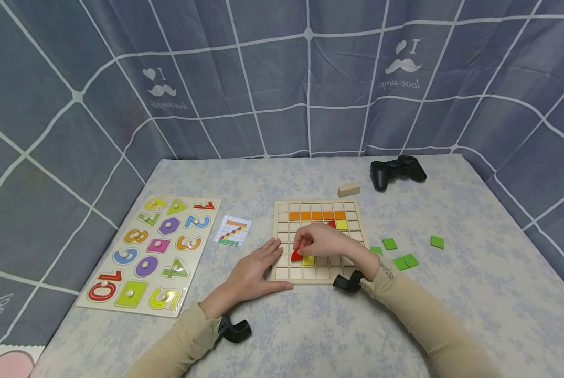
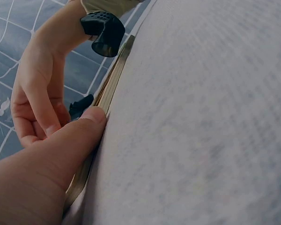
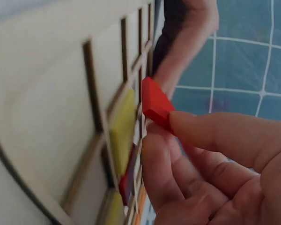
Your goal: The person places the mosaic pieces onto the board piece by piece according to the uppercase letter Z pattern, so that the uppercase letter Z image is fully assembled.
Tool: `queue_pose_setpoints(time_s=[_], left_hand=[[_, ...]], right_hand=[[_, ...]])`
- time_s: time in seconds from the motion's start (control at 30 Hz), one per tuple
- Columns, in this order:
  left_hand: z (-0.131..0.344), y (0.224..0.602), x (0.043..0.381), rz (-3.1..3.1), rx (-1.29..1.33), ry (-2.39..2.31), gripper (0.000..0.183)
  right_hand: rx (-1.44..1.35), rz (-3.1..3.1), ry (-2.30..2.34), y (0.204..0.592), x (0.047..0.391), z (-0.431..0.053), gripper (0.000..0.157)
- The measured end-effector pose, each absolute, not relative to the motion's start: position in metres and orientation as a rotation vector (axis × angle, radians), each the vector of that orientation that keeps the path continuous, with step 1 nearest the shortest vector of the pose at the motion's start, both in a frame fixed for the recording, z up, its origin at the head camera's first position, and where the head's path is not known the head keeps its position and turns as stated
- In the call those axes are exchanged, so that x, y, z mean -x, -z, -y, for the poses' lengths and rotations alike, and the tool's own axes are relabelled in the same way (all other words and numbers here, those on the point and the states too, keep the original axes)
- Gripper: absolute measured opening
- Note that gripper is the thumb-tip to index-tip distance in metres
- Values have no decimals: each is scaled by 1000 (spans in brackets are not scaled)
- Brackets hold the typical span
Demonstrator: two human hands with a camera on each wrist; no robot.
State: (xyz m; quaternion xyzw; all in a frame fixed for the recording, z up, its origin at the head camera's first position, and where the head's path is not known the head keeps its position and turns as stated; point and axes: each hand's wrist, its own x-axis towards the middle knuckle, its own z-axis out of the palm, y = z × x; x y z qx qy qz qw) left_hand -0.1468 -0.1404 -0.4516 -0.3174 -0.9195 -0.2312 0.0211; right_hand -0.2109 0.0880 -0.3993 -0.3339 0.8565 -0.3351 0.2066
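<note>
The red tile (image 3: 154, 101) is a small, thin piece in one bright, plain colour, with flat, smooth sides and crisp, straight edges. It tilts in the right hand (image 1: 321, 240), which pinches it between thumb and fingertips — the fingers cover part of it, so its full outline is hidden. It sits over the near-left part of the pale wooden grid board (image 1: 282, 273), just left of a yellow tile (image 1: 308, 261) lying in a cell; whether it touches the board I cannot tell.

The left hand (image 1: 253, 273) lies with fingers extended at the board's left side, its thumb against the near edge.

Farther up the board, five orange tiles (image 1: 317, 216) form a row, with another yellow piece (image 1: 341, 224) below its right end and a second red piece (image 1: 331, 224) beside that. Loose green tiles (image 1: 390, 244) lie to the board's right — a patterned picture card (image 1: 233, 231) to its left.
</note>
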Motion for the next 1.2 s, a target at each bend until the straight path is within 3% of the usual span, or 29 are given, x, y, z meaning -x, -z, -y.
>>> queue_pose_setpoints(time_s=[0.17, 0.33, 0.67, 1.2], left_hand=[[141, 452, 147, 2846, 992, 719, 85], [140, 452, 147, 2848, 993, 710, 85], [140, 451, 146, 2869, 975, 712, 87], [141, 452, 146, 2849, 980, 704, 87]], right_hand=[[918, -2421, 865, 399, 205, -85, 2], [897, -2480, 894, 395, 204, -97, 13], [782, -2490, 1061, 374, 209, -178, 33], [564, -2432, 1237, 389, 213, -261, 35]])
